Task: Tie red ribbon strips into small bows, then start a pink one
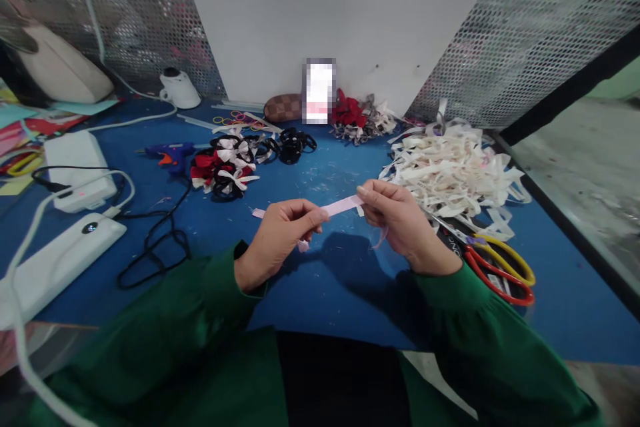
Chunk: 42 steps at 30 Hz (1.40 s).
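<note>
A pale pink ribbon [343, 205] is stretched between my two hands above the blue table. My left hand [286, 235] pinches it between thumb and forefinger, and short ribbon ends stick out beside and below that hand. At the other side my right hand [393, 217] grips the ribbon with its fingertips, a loose tail hanging under the palm. Scissors [500, 269] with one red and one yellow handle lie to the right of my right wrist. Just beyond that hand is a large heap of cream and white ribbons [450, 163].
Finished-looking bows and black hair ties [227, 163] lie left of centre, near a blue glue gun [167, 152]. Cables, a white power strip [70, 257] and a white adapter [80, 167] occupy the left. A phone [319, 91] stands at the back beside red and grey bows [357, 119].
</note>
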{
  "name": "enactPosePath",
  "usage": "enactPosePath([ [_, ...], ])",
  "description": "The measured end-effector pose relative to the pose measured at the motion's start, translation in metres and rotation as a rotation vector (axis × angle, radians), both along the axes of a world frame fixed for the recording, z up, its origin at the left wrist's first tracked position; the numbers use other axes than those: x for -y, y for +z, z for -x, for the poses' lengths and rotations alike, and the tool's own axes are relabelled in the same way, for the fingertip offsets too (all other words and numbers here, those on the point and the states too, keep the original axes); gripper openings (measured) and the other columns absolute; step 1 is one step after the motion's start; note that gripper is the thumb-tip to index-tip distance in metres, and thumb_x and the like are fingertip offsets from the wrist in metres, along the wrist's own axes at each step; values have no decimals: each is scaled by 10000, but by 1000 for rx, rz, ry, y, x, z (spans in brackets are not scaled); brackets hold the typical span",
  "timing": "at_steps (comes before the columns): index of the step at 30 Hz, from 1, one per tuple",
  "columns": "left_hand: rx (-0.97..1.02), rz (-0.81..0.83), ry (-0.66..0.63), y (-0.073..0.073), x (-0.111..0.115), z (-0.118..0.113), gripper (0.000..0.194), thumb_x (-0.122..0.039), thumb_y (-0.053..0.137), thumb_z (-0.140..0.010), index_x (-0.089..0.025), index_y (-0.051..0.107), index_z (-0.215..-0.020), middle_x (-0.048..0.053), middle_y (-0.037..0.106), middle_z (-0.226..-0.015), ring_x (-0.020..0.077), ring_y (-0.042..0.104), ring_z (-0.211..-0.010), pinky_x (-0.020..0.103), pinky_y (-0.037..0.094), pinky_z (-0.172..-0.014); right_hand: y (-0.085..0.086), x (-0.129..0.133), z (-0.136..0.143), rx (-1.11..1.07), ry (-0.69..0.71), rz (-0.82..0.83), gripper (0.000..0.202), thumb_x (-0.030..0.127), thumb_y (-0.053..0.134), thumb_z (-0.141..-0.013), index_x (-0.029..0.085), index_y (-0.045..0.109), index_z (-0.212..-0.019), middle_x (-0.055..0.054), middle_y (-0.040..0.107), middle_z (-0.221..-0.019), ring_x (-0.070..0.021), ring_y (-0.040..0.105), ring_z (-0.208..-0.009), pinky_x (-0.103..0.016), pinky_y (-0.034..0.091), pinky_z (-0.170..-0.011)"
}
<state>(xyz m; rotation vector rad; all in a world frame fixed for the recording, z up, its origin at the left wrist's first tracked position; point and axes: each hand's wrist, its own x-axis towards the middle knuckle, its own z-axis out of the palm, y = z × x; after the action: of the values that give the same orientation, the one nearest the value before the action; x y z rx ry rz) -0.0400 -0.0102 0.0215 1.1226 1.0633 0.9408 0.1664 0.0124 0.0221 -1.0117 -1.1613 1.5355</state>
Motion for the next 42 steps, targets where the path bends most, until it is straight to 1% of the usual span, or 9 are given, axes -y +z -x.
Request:
enactPosePath([
  [3,29,54,-58,0,0,0,243,-403,759,-795,-164,740,-758,-4,627,-634,63,498,-506,178,370,-452,-3,-2,-1,105,-59,-55,334,396,677,-870,195,533,-646,82,325,-475,-74,224,-449,-260,157,-455],
  [5,67,73,-86,-1,1,0,228,-395,748,-810,-168,765,-807,8,660,-674,58,508,-516,178,381,-473,-5,-4,-2,284,-158,-186,278,380,660,-879,194,584,-687,48,450,-536,-97,359,-497,-260,264,-492],
  [7,94,75,-84,-2,1,0,223,-388,734,-826,-172,781,-848,22,684,-713,58,509,-528,182,394,-490,-5,-4,-3,538,-338,-439,145,332,677,-862,198,670,-807,-16,620,-738,-153,537,-685,-297,391,-620],
  [10,101,73,-62,0,2,-1,221,-385,730,-829,-177,792,-866,34,696,-734,66,507,-536,191,389,-486,2,5,0,859,-554,-846,97,262,682,-862,232,720,-945,-49,693,-948,-212,610,-915,-381,420,-830],
  [13,96,66,-54,2,4,-2,205,-379,730,-828,-189,795,-869,30,702,-742,69,511,-542,195,385,-491,10,20,8,950,-474,-1010,60,235,652,-901,234,710,-887,-19,712,-837,-180,636,-816,-378,409,-841],
  [16,83,52,-49,2,7,-4,207,-389,713,-840,-193,777,-836,24,707,-739,80,526,-559,202,391,-501,13,32,18,977,-338,-1032,57,258,665,-902,236,689,-855,-1,720,-793,-160,641,-758,-361,401,-804],
  [19,62,30,-53,0,8,-5,215,-388,687,-857,-187,758,-834,24,708,-728,95,542,-569,216,401,-510,8,35,23,1007,-276,-1020,78,288,669,-906,234,680,-851,6,723,-780,-152,646,-746,-352,392,-791],
  [29,65,-22,-58,2,10,-8,178,-322,660,-881,-187,762,-826,14,701,-728,85,527,-566,211,415,-527,4,38,23,1115,-323,-1078,57,207,640,-908,227,692,-893,4,705,-770,-149,621,-726,-351,382,-777],
  [42,53,-23,-15,4,11,-9,151,-267,693,-835,-172,741,-729,5,674,-673,77,519,-520,213,433,-520,0,39,26,1117,-290,-1107,75,171,597,-909,202,665,-899,-16,705,-771,-157,614,-713,-343,417,-756],
])
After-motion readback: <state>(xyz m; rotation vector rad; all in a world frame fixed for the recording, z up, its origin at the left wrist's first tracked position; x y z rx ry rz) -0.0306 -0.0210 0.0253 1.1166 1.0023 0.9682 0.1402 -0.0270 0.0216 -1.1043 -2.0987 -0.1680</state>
